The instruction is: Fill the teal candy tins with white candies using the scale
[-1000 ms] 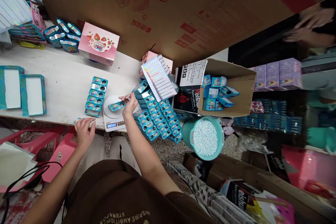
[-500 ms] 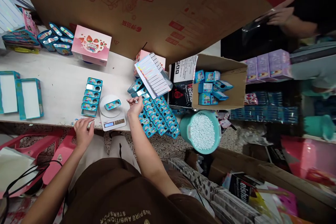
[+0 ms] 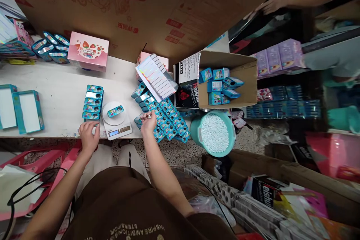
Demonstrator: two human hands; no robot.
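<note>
My left hand (image 3: 89,135) is at the near end of a tray of small blue packs (image 3: 92,102), fingers stretched and thumb apart, with nothing visible in it. Whether the fingertips touch the tray is unclear. To its right stands a white digital scale (image 3: 117,129) with a lit display, and one blue pack (image 3: 115,111) lies on its round pan. My right hand (image 3: 149,123) is palm up with fingers curled around small white pellets (image 3: 149,116). It is over the left edge of many rows of blue packs (image 3: 169,122).
A teal bucket (image 3: 232,135) of white pellets stands right of the packs. Behind it is an open carton (image 3: 247,82) with loose blue packs. Left lie shallow blue trays (image 3: 39,114) and a pink box (image 3: 88,50). Another person's hand (image 3: 271,5) shows at upper right.
The view has shifted slightly. My right hand has moved a little right and away from the scale, turning palm up so white pellets show. My left hand has come closer to the tray's end.
</note>
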